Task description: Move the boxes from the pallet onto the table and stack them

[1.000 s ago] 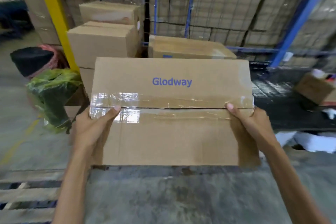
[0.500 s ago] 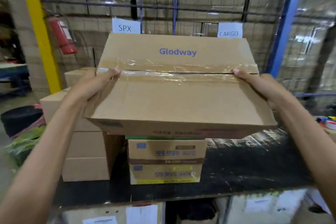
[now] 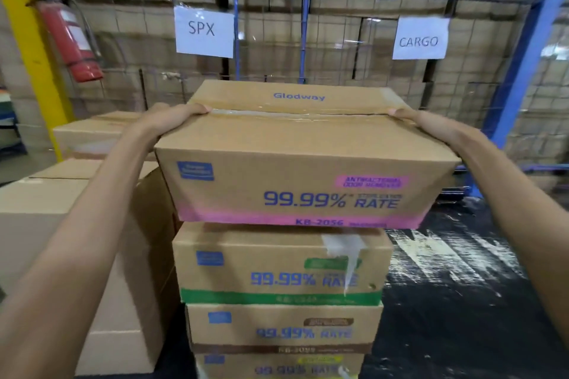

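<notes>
Both hands clasp the pink-banded Glodway box [image 3: 308, 181] by its ends. The left hand [image 3: 172, 115] and right hand [image 3: 425, 123] each hook a thumb over the top at the tape seam, while the fingers are hidden down the sides. The box sits level atop a green-banded box [image 3: 277, 268], which rests on a brown-banded box [image 3: 277, 326] and a yellow-banded box [image 3: 277, 366]. I can't tell whether its weight is fully down. The stack stands on the black counter [image 3: 462, 301], just beside a plain carton [image 3: 46, 209] toward the left edge. SPX [image 3: 203, 31] and CARGO [image 3: 419, 38] signs hang on the wire fence behind.
</notes>
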Demonstrator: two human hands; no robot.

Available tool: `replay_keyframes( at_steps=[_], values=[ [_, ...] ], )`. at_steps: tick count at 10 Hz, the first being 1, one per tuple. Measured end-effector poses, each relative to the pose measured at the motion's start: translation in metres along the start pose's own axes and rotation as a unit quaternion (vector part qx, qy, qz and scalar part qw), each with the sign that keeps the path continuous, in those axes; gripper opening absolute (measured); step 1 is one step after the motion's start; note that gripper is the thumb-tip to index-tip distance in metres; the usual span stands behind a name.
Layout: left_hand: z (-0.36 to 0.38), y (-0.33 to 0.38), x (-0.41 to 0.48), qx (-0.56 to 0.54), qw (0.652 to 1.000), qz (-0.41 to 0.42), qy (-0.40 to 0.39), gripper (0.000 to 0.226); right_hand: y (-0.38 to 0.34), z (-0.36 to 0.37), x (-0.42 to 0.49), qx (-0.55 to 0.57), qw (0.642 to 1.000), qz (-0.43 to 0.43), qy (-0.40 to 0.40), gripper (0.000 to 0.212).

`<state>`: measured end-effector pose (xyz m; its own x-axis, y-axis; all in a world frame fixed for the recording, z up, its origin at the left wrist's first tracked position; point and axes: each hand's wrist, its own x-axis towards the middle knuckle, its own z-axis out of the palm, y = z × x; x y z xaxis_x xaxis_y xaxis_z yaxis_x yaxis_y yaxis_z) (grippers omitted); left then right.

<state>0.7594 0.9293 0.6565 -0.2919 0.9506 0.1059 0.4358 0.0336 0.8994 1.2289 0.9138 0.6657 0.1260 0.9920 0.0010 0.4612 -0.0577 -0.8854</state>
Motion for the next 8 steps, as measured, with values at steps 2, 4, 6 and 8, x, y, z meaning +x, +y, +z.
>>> replay_keyframes(
  at_steps=[2, 4, 6, 8],
  values=[
    [0.026, -0.042, 0.057, 0.089, 0.993, 0.002, -0.082, 0.07, 0.028, 0.033, 0.054, -0.035, 0.997, 0.047, -0.059, 0.051],
    [0.027, -0.067, 0.065, -0.006, 0.997, -0.07, -0.04, 0.053, 0.05, 0.038, 0.052, 0.035, 0.999, 0.032, -0.026, 0.058],
    [0.026, -0.044, -0.025, 0.023, 0.997, 0.048, 0.056, 0.036, 0.047, 0.035, -0.019, 0.036, 0.997, -0.034, 0.065, 0.04],
    [0.038, -0.052, -0.144, 0.185, 0.957, 0.211, 0.076, 0.069, 0.048, 0.06, -0.128, -0.192, 0.937, -0.228, 0.184, 0.058]
  ],
)
